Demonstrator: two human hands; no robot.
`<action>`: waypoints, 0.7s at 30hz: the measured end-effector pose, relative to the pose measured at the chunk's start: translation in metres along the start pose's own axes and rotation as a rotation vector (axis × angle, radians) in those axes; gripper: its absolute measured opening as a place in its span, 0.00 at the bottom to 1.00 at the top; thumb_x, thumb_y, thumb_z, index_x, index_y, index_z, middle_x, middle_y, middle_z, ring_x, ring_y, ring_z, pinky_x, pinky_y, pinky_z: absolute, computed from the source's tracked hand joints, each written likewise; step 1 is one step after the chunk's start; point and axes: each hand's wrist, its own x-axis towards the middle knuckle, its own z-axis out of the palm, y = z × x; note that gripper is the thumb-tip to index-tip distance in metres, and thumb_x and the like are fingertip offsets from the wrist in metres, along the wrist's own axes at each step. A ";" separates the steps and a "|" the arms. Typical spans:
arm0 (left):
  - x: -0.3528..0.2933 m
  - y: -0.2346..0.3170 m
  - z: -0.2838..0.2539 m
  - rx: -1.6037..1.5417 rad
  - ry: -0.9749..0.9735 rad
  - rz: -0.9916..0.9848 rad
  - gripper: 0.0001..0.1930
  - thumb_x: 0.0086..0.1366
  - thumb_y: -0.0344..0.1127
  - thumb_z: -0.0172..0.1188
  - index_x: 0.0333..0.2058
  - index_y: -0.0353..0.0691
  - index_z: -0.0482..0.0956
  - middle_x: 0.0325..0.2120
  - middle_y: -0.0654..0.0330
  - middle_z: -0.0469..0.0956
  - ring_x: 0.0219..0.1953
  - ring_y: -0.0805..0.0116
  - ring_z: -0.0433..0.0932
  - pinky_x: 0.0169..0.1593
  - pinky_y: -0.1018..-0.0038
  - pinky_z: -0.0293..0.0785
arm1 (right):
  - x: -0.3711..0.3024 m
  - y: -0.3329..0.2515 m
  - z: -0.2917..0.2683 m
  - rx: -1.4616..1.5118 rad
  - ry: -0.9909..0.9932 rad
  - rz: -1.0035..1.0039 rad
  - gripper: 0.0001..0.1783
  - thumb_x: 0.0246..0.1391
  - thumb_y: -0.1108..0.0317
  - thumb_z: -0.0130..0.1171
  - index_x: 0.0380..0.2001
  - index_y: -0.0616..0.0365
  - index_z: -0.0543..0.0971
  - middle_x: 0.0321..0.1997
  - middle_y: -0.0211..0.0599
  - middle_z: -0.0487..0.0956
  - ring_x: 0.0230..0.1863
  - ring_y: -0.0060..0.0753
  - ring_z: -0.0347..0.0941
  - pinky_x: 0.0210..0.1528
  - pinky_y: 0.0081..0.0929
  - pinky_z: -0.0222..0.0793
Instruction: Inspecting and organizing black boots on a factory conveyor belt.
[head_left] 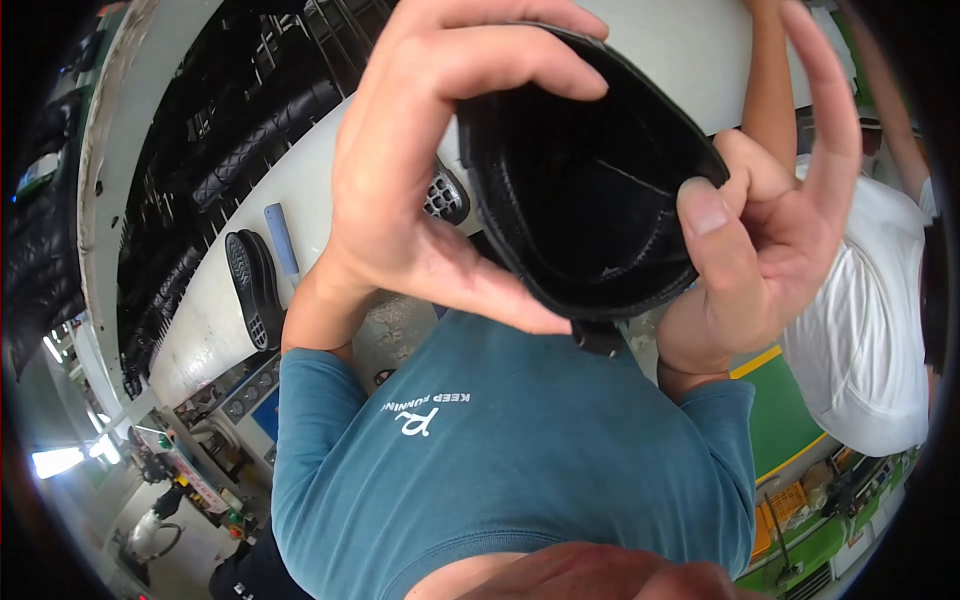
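Close in front of me is a black boot (570, 190), its opening turned up toward me so that the dark inside and a stitched seam show. My left hand (410, 170) wraps round its left side, fingers over the far rim and thumb along the near edge. At the right rim my right hand (755, 230) pinches the edge between thumb and a bent finger, with another finger stretched upward. A small black tab (597, 338) hangs from the near rim. The boot's foot end is hidden behind the opening and my hands.
On the pale worktable (190, 330) to the left lie a black shoe sole (252, 290) and a blue-handled tool (280, 240). A grid-patterned sole (446, 195) shows behind my left hand. Racks of black footwear (265, 140) stand beyond. A co-worker in a white shirt (860, 320) is close on the right.
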 end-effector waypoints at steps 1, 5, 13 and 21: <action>-0.003 0.006 0.005 -0.001 0.007 -0.003 0.45 0.51 0.59 0.88 0.59 0.33 0.83 0.62 0.39 0.74 0.66 0.42 0.77 0.71 0.52 0.73 | 0.000 0.007 -0.004 -0.002 0.018 -0.003 0.43 0.72 0.68 0.56 0.84 0.62 0.53 0.29 0.24 0.68 0.23 0.11 0.60 0.27 0.12 0.54; -0.003 -0.012 0.013 0.000 0.051 0.005 0.48 0.50 0.60 0.89 0.60 0.32 0.81 0.62 0.39 0.76 0.65 0.44 0.78 0.71 0.54 0.74 | -0.005 0.018 -0.008 -0.022 0.072 -0.031 0.44 0.72 0.71 0.55 0.85 0.59 0.51 0.30 0.27 0.70 0.23 0.12 0.60 0.27 0.13 0.56; -0.012 -0.017 0.031 0.044 0.230 0.029 0.53 0.48 0.61 0.90 0.64 0.29 0.78 0.61 0.39 0.79 0.63 0.48 0.81 0.69 0.58 0.77 | -0.002 0.023 -0.001 -0.054 0.083 -0.099 0.46 0.71 0.77 0.53 0.86 0.53 0.47 0.34 0.32 0.75 0.22 0.15 0.61 0.27 0.15 0.58; -0.002 -0.012 0.032 0.113 0.268 0.134 0.69 0.33 0.66 0.94 0.65 0.22 0.73 0.60 0.33 0.79 0.63 0.43 0.82 0.69 0.56 0.78 | 0.067 0.034 -0.027 -0.222 0.085 -0.344 0.50 0.71 0.83 0.51 0.88 0.47 0.43 0.37 0.37 0.79 0.21 0.17 0.62 0.27 0.16 0.60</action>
